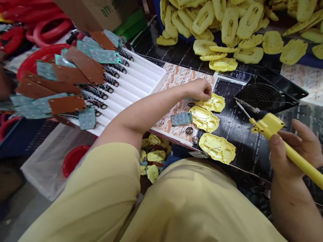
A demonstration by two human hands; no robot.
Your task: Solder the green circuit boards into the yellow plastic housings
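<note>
My left hand (pixel 200 89) reaches across the bench, fingers pinched together at the edge of the farthest of three yellow plastic shells (pixel 214 102); what it pinches is too small to make out. The second shell (pixel 205 118) and the third shell (pixel 217 148) lie in a row nearer to me, hollow side up with thin wires inside. My right hand (pixel 290 151) grips the yellow handle of a soldering iron (pixel 271 126), tip pointing up-left over the black mat. A small green circuit board (pixel 181 118) and two round speakers (pixel 192 135) lie beside the shells.
A white ridged tray (pixel 141 75) with several brown and green boards and black components stands at left. A heap of yellow shells (pixel 227 27) fills the far side. A black fan grille (pixel 262 95) sits at right, and a red bowl (pixel 73 158) sits low at left.
</note>
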